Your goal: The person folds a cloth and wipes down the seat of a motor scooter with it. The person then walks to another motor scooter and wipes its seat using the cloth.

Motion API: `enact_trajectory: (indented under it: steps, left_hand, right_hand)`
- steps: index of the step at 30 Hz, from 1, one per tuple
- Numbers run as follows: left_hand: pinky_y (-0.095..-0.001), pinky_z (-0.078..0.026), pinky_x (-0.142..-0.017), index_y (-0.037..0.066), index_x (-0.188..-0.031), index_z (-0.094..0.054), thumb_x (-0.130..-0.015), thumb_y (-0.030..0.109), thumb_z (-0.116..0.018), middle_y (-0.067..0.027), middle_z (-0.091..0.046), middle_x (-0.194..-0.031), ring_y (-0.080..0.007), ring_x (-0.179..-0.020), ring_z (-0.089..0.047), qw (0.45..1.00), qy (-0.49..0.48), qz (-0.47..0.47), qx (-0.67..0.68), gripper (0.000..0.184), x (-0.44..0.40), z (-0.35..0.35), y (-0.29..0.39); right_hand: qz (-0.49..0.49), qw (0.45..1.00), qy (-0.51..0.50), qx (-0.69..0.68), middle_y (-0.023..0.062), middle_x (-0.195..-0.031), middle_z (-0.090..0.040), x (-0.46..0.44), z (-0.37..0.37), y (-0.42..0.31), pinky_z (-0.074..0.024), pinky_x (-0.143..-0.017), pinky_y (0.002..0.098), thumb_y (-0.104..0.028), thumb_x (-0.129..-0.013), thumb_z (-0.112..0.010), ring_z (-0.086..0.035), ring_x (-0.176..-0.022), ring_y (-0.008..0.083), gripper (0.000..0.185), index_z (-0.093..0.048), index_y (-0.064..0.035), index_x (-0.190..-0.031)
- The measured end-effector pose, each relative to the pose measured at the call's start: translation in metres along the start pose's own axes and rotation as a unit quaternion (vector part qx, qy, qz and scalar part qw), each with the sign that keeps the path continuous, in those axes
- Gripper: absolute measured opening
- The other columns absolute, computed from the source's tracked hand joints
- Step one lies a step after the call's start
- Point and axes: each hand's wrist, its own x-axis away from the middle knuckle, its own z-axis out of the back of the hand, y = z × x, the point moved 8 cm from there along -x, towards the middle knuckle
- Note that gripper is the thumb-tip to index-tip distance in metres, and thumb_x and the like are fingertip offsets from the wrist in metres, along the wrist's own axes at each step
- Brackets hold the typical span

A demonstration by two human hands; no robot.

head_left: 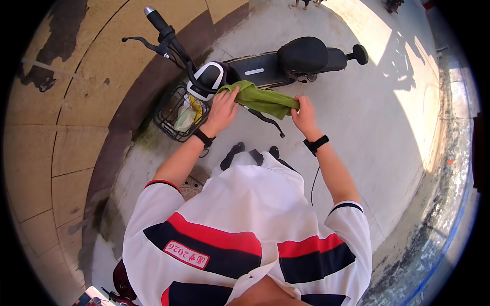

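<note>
A green cloth [263, 100] is stretched between my two hands, over the near side of an electric scooter's handlebar. My left hand [223, 109] has its fingers on the cloth's left end, close to the scooter's black-and-white front panel [206, 79]. The right end of the cloth is pinched in my right hand [304, 115]. Under the cloth, part of the handlebar is hidden, and a black brake lever [268, 121] sticks out below it. The other grip [155, 19] points to the upper left.
A wire basket [173, 115] with a yellow and pale green item inside hangs at the scooter's front. Its black seat [302, 54] lies beyond my hands. A tiled wall [81, 102] stands at left. Small dark animals are partly visible at the top edge.
</note>
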Motion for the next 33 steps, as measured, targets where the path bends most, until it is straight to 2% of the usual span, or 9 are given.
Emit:
enact_trajectory:
  steps: [3,6,10,14,21,24,27,30,33]
  left_hand:
    - [-0.0419,-0.043,-0.097,0.003,-0.137,-0.049,-0.088,0.005,-0.061,-0.0188,-0.06,-0.116,-0.0358,-0.11,-0.055,0.995,0.027,0.032,0.094,0.051,0.006,0.008,0.005]
    - [-0.0372,-0.049,-0.084,0.002,-0.122,-0.058,-0.086,0.002,-0.064,-0.0165,-0.062,-0.103,-0.0325,-0.096,-0.062,0.989,0.059,0.058,0.124,0.036,0.013,0.013,-0.011]
    - [-0.035,-0.049,-0.065,0.001,-0.098,-0.06,-0.083,0.001,-0.069,-0.0118,-0.06,-0.082,-0.0253,-0.072,-0.062,0.98,0.124,0.113,0.107,0.018,0.024,0.032,-0.041]
    - [-0.0356,-0.047,-0.058,0.003,-0.091,-0.06,-0.08,0.006,-0.072,-0.0098,-0.056,-0.067,-0.0241,-0.059,-0.057,0.969,0.157,0.18,0.068,0.017,0.044,0.053,-0.071]
    - [-0.034,-0.048,-0.057,0.003,-0.089,-0.06,-0.08,0.008,-0.07,-0.0099,-0.058,-0.067,-0.0221,-0.06,-0.058,0.956,0.154,0.251,0.004,0.014,0.081,0.08,-0.094]
    - [-0.0325,-0.049,-0.06,0.002,-0.094,-0.062,-0.082,0.006,-0.069,-0.0105,-0.062,-0.073,-0.0217,-0.063,-0.061,0.942,0.214,0.253,0.054,0.015,0.084,0.083,-0.094]
    - [-0.035,-0.052,-0.07,0.002,-0.104,-0.064,-0.083,0.005,-0.068,-0.0135,-0.066,-0.088,-0.0261,-0.076,-0.065,0.948,0.188,0.249,0.059,0.022,0.075,0.076,-0.087]
    - [-0.0391,-0.05,-0.081,0.003,-0.114,-0.062,-0.085,0.005,-0.068,-0.0161,-0.065,-0.101,-0.0324,-0.091,-0.063,0.976,0.173,0.128,-0.019,0.03,0.045,0.066,-0.056]
    - [-0.0431,-0.048,-0.087,0.004,-0.118,-0.06,-0.086,0.006,-0.068,-0.0177,-0.064,-0.105,-0.0373,-0.098,-0.06,0.984,0.14,0.111,0.015,0.034,0.024,0.048,-0.041]
  right_hand:
    - [0.025,0.998,0.039,0.034,0.0163,-0.098,-0.057,-0.001,0.018,-0.004,-0.0483,-0.082,0.0448,-0.001,-0.076,-0.062,-0.056,-0.097,0.0371,0.039,-0.056,-0.0043,-0.115]
    - [0.022,0.998,0.023,0.055,0.0159,-0.098,-0.056,-0.002,0.019,0.003,-0.0482,-0.084,0.0435,-0.004,-0.078,-0.063,-0.056,-0.097,0.0352,0.038,-0.059,-0.0036,-0.116]
    - [0.041,0.998,0.009,0.049,0.0143,-0.099,-0.056,-0.006,0.014,-0.011,-0.0492,-0.082,0.0417,-0.01,-0.08,-0.067,-0.057,-0.095,0.0331,0.028,-0.064,-0.0039,-0.108]
    - [0.055,0.998,-0.021,0.032,0.0138,-0.103,-0.057,-0.011,-0.006,-0.023,-0.0499,-0.082,0.0408,-0.013,-0.086,-0.066,-0.058,-0.097,0.033,0.024,-0.064,-0.0053,-0.109]
    - [0.12,0.992,-0.03,-0.029,0.0137,-0.109,-0.058,-0.013,-0.03,-0.055,-0.05,-0.085,0.041,-0.006,-0.083,-0.068,-0.058,-0.101,0.0342,0.027,-0.063,-0.0055,-0.11]
    - [0.156,0.987,-0.011,-0.045,0.0136,-0.109,-0.058,-0.012,-0.033,-0.063,-0.0499,-0.085,0.0409,-0.003,-0.081,-0.069,-0.058,-0.1,0.0344,0.028,-0.062,-0.0049,-0.108]
    - [0.15,0.988,-0.004,-0.048,0.0139,-0.108,-0.058,-0.008,-0.033,-0.06,-0.0498,-0.084,0.0409,-0.002,-0.079,-0.069,-0.057,-0.099,0.0345,0.026,-0.061,-0.0042,-0.104]
    - [0.141,0.989,-0.01,-0.048,0.0141,-0.105,-0.058,-0.003,-0.029,-0.049,-0.0493,-0.083,0.0413,-0.001,-0.077,-0.069,-0.057,-0.097,0.0346,0.024,-0.06,-0.0042,-0.1]
    - [0.117,0.992,-0.006,-0.04,0.014,-0.102,-0.057,0.005,-0.021,-0.035,-0.0491,-0.081,0.0415,-0.001,-0.075,-0.069,-0.057,-0.096,0.0346,0.024,-0.059,-0.0041,-0.097]
